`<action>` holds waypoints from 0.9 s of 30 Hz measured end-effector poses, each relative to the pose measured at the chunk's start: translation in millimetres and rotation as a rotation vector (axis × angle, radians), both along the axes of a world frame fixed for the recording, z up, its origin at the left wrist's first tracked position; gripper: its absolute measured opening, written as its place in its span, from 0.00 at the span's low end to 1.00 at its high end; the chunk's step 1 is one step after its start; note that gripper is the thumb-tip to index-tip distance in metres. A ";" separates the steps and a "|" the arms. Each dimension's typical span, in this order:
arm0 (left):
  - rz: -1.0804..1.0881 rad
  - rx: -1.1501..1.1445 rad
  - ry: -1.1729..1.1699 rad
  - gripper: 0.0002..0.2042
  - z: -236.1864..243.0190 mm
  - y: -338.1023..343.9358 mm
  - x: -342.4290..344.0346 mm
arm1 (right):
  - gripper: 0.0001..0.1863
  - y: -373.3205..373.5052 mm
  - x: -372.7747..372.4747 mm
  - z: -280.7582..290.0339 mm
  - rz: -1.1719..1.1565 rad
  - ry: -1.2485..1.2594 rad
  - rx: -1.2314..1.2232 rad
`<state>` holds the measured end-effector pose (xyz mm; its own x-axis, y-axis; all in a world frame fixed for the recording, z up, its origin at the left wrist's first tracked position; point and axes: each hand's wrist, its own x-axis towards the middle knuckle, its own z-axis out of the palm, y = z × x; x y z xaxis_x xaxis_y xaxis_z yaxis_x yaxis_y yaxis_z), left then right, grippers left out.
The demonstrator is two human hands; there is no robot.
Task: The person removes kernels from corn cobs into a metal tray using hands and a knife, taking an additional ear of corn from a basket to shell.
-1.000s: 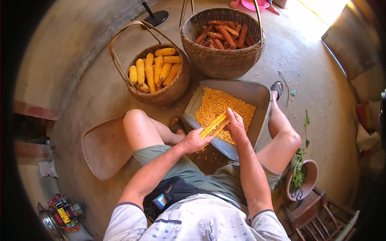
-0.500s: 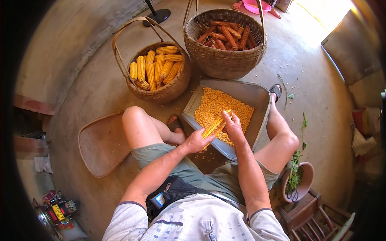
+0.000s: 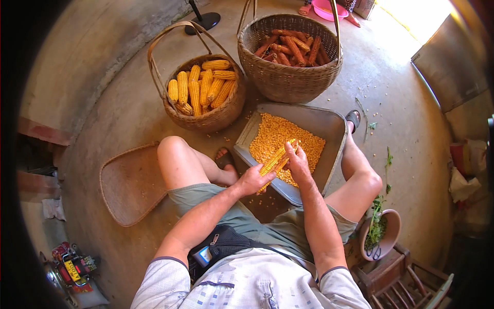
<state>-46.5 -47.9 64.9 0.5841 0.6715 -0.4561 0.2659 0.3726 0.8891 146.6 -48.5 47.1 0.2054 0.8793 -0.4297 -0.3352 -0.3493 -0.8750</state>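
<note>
A yellow corn ear (image 3: 270, 165) lies aslant near the middle of the frame, over the near side of a grey tub (image 3: 334, 136), its upper end pointing to the upper right. The left hand (image 3: 252, 180) is wrapped around its lower end, the fingers closed. The right hand (image 3: 298, 164) pinches it near the upper end, thumb on top and fingers curled against the side. Along the ear's right side runs a narrow yellowish strip; whether this is part of the same ear or a second piece, I cannot tell.

Under the hands, loose kernels (image 3: 280, 131) are heaped in the tub, mostly toward its left side. Just above the tub, at the upper centre, a large woven basket (image 3: 288, 86) holds reddish bare cobs (image 3: 296, 49). To its left, a smaller handled basket (image 3: 221, 115) is filled with yellow ears (image 3: 208, 88). The person's knees are bent on either side of the tub, with a sandal (image 3: 353, 119) on the foot at its right. Left of the knees, a shallow woven tray (image 3: 128, 185) rests on the floor (image 3: 411, 159).

At the lower right, a round pail (image 3: 395, 226) with green leaves (image 3: 378, 230) stands beside a wooden chair (image 3: 396, 288). A pink basin (image 3: 330, 14) is at the top edge, near another person's foot (image 3: 353, 20); a black round base (image 3: 207, 22) stands at the upper left.
</note>
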 end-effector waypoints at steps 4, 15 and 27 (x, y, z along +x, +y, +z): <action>-0.005 0.017 0.068 0.16 2.2 -3.8 2.6 | 0.18 -0.2 -3.3 3.4 0.083 0.002 -0.070; 0.017 -0.051 0.008 0.15 0.8 -2.7 7.8 | 0.16 -2.5 -3.4 1.1 0.021 0.151 -0.007; -0.005 -0.191 -0.089 0.15 7.4 4.4 12.6 | 0.14 -8.1 4.2 -20.6 0.070 0.098 0.138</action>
<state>-33.9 -43.4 72.4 0.6305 0.5747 -0.5218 0.1918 0.5360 0.8221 150.8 -56.6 26.5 0.1050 0.9421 -0.3186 -0.4000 -0.2533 -0.8808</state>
